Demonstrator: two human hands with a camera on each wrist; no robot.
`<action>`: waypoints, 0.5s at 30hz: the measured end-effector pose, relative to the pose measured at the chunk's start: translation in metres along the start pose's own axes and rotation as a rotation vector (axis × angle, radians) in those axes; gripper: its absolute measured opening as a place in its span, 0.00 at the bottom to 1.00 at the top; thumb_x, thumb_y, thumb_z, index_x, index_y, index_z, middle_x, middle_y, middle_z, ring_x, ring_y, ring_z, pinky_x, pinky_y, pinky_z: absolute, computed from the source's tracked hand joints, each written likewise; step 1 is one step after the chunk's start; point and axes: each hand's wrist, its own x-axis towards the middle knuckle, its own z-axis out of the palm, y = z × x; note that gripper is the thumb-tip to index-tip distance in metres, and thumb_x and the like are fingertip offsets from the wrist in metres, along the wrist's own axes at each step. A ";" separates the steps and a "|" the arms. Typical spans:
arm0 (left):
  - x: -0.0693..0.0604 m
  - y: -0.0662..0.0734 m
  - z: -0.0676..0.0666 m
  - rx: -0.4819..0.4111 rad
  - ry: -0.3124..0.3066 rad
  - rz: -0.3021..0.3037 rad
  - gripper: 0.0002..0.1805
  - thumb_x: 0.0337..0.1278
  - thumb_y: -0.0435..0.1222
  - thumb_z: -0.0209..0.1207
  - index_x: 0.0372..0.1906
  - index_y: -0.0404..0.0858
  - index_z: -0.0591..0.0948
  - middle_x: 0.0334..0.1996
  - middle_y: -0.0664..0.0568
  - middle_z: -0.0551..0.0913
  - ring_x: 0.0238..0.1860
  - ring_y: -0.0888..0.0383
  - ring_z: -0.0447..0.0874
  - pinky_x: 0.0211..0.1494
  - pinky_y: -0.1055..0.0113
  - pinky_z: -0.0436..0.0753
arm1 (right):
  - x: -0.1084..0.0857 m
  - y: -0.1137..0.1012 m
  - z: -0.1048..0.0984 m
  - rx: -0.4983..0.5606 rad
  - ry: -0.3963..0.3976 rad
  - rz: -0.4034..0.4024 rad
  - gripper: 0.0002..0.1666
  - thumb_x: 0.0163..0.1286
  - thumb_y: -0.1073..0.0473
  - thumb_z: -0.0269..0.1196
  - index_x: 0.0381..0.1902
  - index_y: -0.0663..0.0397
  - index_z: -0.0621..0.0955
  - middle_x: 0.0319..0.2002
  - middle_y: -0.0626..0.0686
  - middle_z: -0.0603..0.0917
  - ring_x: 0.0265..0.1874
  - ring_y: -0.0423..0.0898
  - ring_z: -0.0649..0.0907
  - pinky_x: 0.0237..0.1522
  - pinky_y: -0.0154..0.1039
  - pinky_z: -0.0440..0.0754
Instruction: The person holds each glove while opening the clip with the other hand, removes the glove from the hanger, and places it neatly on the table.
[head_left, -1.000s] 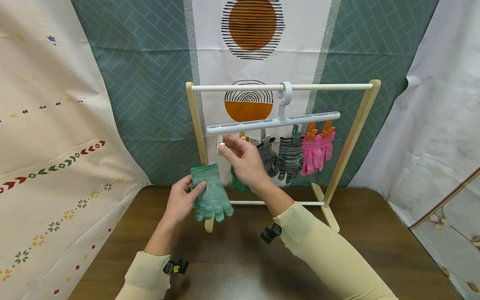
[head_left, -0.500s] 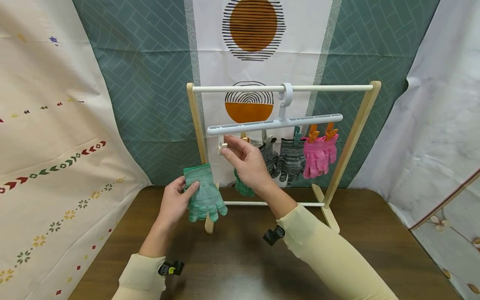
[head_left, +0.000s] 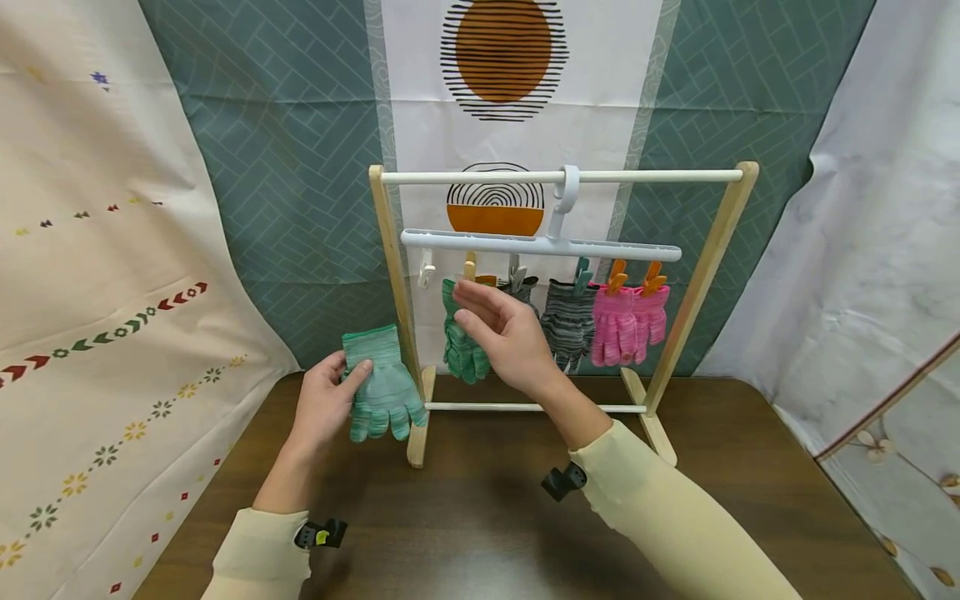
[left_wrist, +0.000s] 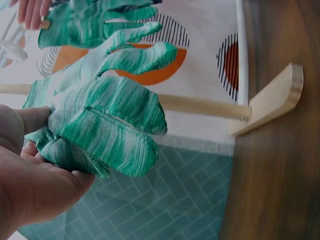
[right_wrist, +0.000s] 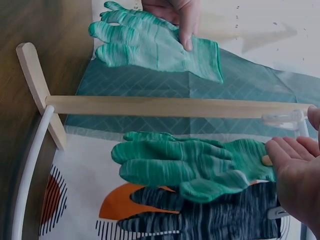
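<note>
My left hand (head_left: 324, 402) pinches a green striped knit glove (head_left: 382, 383) near its cuff, thumb on top, to the left of the rack. My right hand (head_left: 513, 337), fingers fairly straight and holding nothing, is in front of a second green glove (head_left: 459, 342) that hangs from a pale yellow clothespin (head_left: 470, 265). At the left end of the light blue hanger (head_left: 517, 243) a white clothespin (head_left: 426, 271) hangs with nothing in it. In the right wrist view the hanging green glove (right_wrist: 175, 160) is beside the right fingertips.
Dark grey gloves (head_left: 567, 321) and pink gloves (head_left: 628, 325) hang farther right on clothespins, some orange (head_left: 617, 277). The hanger hooks over the white top rod of a wooden rack (head_left: 701, 292) on the brown table (head_left: 480, 517). Patterned cloth hangs behind.
My right hand has let go of the white clothespin and moved right and slightly down. My left hand has carried its glove left. The hanger's left end has swung up.
</note>
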 end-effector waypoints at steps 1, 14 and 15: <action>0.001 -0.001 -0.002 0.007 0.007 -0.004 0.24 0.80 0.44 0.61 0.65 0.30 0.80 0.38 0.45 0.89 0.35 0.60 0.85 0.40 0.67 0.84 | -0.001 0.000 -0.001 -0.006 -0.003 -0.001 0.27 0.81 0.63 0.63 0.74 0.63 0.75 0.71 0.59 0.79 0.69 0.47 0.80 0.67 0.39 0.77; 0.008 -0.018 -0.031 0.159 0.047 -0.032 0.24 0.78 0.46 0.62 0.63 0.31 0.78 0.33 0.43 0.86 0.28 0.59 0.79 0.34 0.67 0.79 | -0.025 0.002 -0.015 -0.158 -0.021 -0.012 0.26 0.80 0.58 0.65 0.73 0.56 0.78 0.68 0.53 0.82 0.67 0.46 0.81 0.66 0.45 0.79; 0.009 -0.020 -0.033 0.170 0.047 -0.030 0.24 0.78 0.46 0.62 0.63 0.30 0.78 0.34 0.43 0.86 0.28 0.59 0.79 0.35 0.67 0.79 | -0.027 0.002 -0.017 -0.175 -0.025 -0.020 0.27 0.80 0.58 0.65 0.73 0.55 0.78 0.68 0.54 0.82 0.67 0.46 0.81 0.67 0.45 0.79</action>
